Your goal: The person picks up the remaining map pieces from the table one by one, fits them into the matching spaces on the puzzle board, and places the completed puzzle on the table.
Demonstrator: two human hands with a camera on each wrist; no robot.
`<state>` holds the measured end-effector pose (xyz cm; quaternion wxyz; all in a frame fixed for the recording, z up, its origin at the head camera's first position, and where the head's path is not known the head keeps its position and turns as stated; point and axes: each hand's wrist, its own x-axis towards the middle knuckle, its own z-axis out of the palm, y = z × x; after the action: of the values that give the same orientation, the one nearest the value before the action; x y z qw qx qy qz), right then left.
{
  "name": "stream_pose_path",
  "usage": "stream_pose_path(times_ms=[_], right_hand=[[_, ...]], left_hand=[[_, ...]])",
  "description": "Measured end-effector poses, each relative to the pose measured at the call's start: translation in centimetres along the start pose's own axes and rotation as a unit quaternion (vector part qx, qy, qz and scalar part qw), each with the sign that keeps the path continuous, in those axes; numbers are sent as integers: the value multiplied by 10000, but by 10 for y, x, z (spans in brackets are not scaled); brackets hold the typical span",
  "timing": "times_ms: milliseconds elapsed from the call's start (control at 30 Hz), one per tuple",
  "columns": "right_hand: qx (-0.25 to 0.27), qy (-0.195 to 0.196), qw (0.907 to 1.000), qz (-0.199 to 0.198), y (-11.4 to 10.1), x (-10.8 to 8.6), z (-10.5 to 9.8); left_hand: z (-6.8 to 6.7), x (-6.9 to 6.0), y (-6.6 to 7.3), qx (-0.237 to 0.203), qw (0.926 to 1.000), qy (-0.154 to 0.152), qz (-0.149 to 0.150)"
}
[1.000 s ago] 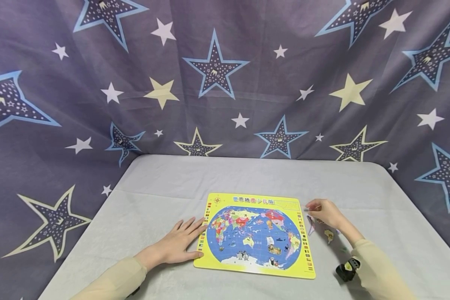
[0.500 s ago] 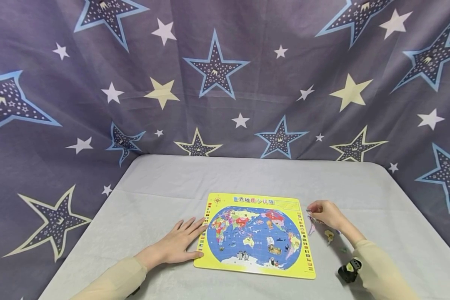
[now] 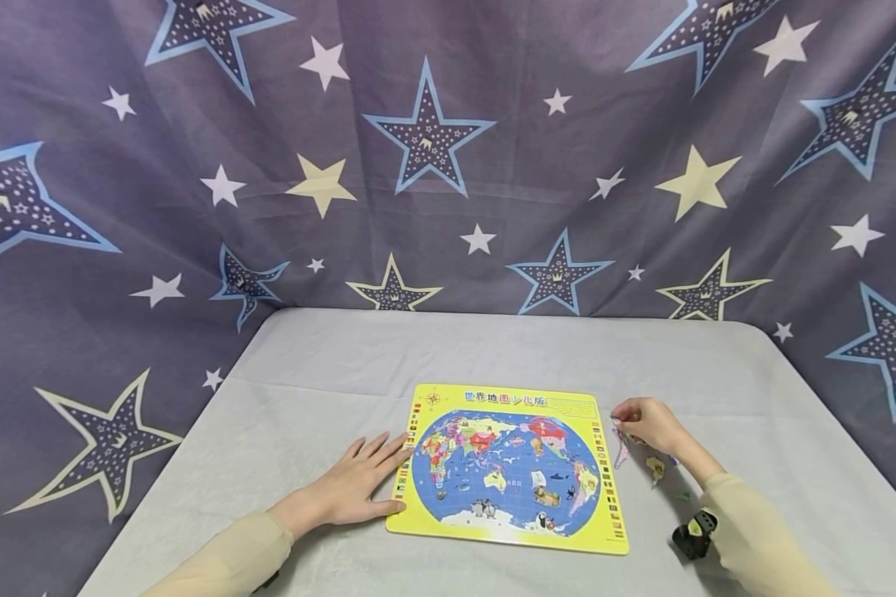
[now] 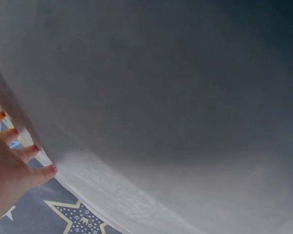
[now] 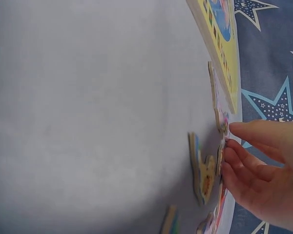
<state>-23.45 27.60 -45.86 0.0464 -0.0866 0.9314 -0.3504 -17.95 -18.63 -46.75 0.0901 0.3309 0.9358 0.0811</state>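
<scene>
A yellow-bordered world map puzzle board (image 3: 515,543) lies flat in the head view, with a blue oval map inside. My left hand (image 3: 354,485) rests flat with spread fingers, fingertips and thumb on the board's left edge; the left wrist view shows its fingers (image 4: 27,154). Just off the board's right edge, my right hand (image 3: 651,423) pinches a small puzzle piece (image 5: 226,127), mostly hidden by thumb and fingers. Beside that hand lie a long pinkish piece (image 3: 620,449) and a yellowish piece (image 3: 654,469), which stands out as a thick-edged shape in the right wrist view.
A small green piece (image 3: 684,497) lies near the right forearm. More pieces sit partly under the right hand. A black wrist camera (image 3: 693,537) hangs at the right cuff. The grey-covered table (image 3: 493,344) meets a star-patterned curtain (image 3: 448,224) behind.
My right hand has shifted very slightly to the right, away from the board, its fingertips still together at the small piece. The left hand and the board have stayed put.
</scene>
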Motion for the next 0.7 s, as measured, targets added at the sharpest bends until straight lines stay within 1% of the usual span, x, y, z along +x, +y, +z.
stream_pose_path(times_ms=[367,700], right_hand=[[-118,37,9999,36,2,2,1],[-148,109,9998,-39,3,3,3]], left_hand=[[2,0,-1,13,10000,-33,-27],[3,1,-2,51,10000,-21,-16]])
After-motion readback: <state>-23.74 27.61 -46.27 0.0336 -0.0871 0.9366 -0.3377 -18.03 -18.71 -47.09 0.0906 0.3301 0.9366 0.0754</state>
